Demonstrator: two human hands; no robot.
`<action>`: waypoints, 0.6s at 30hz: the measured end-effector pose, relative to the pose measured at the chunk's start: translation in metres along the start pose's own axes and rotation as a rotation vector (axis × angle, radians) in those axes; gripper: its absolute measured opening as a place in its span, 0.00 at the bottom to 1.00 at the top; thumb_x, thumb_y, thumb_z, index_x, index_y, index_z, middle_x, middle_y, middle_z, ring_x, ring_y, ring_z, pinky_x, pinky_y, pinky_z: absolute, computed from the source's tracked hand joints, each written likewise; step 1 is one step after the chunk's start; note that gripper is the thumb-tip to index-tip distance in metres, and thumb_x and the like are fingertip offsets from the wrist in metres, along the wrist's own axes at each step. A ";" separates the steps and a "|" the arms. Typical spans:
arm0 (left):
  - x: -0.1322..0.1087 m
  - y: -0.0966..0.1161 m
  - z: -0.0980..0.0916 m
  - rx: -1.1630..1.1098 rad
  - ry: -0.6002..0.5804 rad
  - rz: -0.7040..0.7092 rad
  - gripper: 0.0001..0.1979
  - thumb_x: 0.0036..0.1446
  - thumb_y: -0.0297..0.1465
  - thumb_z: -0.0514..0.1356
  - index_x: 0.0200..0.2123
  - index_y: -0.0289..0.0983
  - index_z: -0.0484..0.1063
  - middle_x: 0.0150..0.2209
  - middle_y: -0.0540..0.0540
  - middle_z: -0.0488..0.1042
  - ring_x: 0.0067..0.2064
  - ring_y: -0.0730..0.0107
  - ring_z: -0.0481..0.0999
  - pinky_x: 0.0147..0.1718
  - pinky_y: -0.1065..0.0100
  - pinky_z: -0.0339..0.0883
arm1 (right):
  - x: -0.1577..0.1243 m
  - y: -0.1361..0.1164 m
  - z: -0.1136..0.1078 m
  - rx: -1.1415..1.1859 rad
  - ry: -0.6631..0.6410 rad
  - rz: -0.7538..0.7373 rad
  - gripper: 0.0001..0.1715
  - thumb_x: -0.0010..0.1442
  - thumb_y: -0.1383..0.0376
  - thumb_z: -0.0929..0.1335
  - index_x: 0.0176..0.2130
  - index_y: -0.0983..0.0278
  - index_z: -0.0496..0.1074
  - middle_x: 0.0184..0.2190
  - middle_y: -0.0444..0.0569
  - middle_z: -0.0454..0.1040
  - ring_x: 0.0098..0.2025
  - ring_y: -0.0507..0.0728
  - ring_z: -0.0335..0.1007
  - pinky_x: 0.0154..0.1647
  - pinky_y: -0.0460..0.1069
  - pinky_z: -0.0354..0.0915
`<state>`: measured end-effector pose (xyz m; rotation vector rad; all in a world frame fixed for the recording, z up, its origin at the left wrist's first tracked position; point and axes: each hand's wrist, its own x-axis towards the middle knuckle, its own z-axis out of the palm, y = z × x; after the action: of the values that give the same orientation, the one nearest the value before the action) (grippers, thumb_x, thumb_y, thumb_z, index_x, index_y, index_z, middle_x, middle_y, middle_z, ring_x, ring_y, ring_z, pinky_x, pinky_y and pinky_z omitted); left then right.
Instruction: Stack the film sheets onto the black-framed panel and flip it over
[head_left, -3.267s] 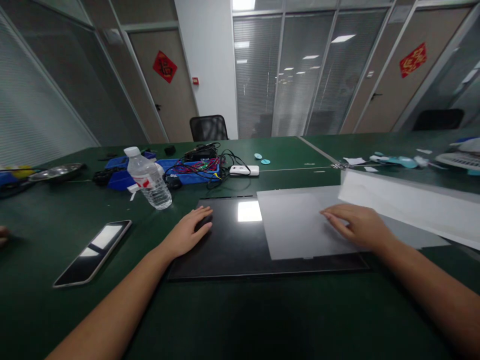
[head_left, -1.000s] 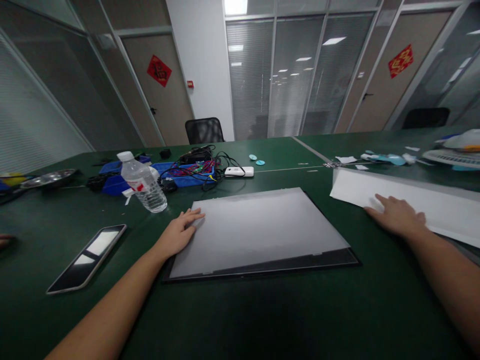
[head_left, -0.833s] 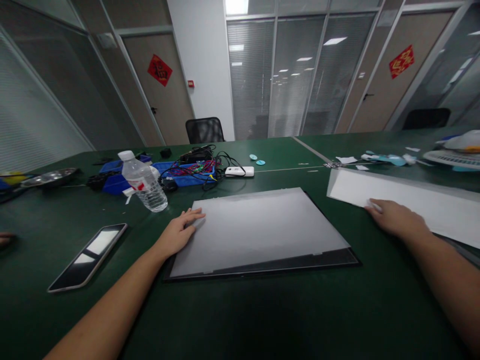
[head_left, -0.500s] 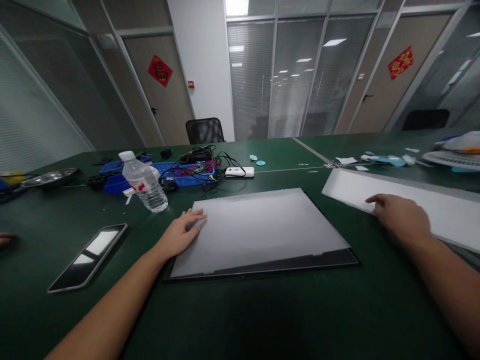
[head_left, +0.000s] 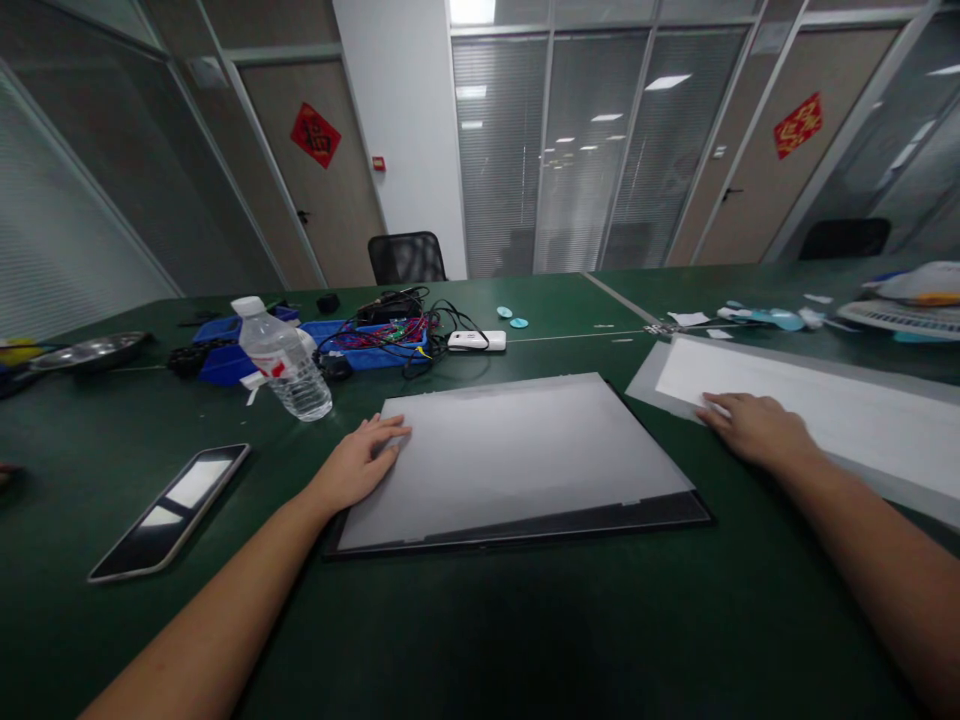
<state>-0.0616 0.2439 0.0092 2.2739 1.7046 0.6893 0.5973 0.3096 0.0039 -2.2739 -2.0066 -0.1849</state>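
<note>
A translucent whitish sheet (head_left: 510, 455) lies on a thin black-edged panel (head_left: 600, 522) in the middle of the table, a dark strip of the panel showing along the near edge. My left hand (head_left: 361, 462) rests on the sheet's left edge, fingers apart. At the right, my right hand (head_left: 757, 428) has its fingertips on the near edge of a frosted translucent sheet (head_left: 651, 385), which sticks out at the left from a white sheet (head_left: 840, 405). The fingers and thumb of that hand are close together, pinching at the frosted sheet's edge.
A phone (head_left: 172, 510) lies at the left, with a tilted water bottle (head_left: 285, 362) behind it. Blue trays with tangled cables (head_left: 375, 338) and a white device (head_left: 477, 341) are further back. Paper scraps (head_left: 688, 319) and a keyboard (head_left: 900, 316) are at the back right.
My right hand has moved left along the stack, and the frosted sheet now sticks out further left from the white one. My left hand has stayed on the middle sheet.
</note>
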 end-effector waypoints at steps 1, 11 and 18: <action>0.000 0.000 0.000 0.002 -0.002 -0.001 0.29 0.65 0.51 0.56 0.60 0.43 0.81 0.70 0.43 0.71 0.75 0.44 0.61 0.75 0.38 0.48 | -0.003 -0.006 -0.004 0.001 -0.019 -0.002 0.51 0.70 0.34 0.51 0.69 0.63 0.71 0.68 0.67 0.69 0.63 0.81 0.67 0.54 0.73 0.69; 0.000 -0.001 0.000 -0.009 -0.001 0.003 0.28 0.65 0.51 0.57 0.59 0.43 0.81 0.69 0.43 0.72 0.75 0.44 0.62 0.75 0.39 0.49 | -0.017 -0.040 -0.031 -0.055 -0.076 -0.036 0.47 0.72 0.39 0.51 0.60 0.67 0.76 0.58 0.71 0.75 0.56 0.77 0.73 0.50 0.66 0.70; 0.000 0.000 -0.002 0.014 -0.017 0.014 0.27 0.66 0.47 0.56 0.60 0.41 0.81 0.70 0.41 0.71 0.75 0.44 0.63 0.74 0.39 0.49 | -0.032 -0.060 -0.047 -0.031 0.129 0.109 0.34 0.75 0.51 0.54 0.67 0.63 0.69 0.45 0.65 0.82 0.39 0.70 0.79 0.34 0.58 0.66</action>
<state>-0.0626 0.2436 0.0106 2.2964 1.6935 0.6610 0.5325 0.2779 0.0454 -2.3177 -1.8245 -0.3465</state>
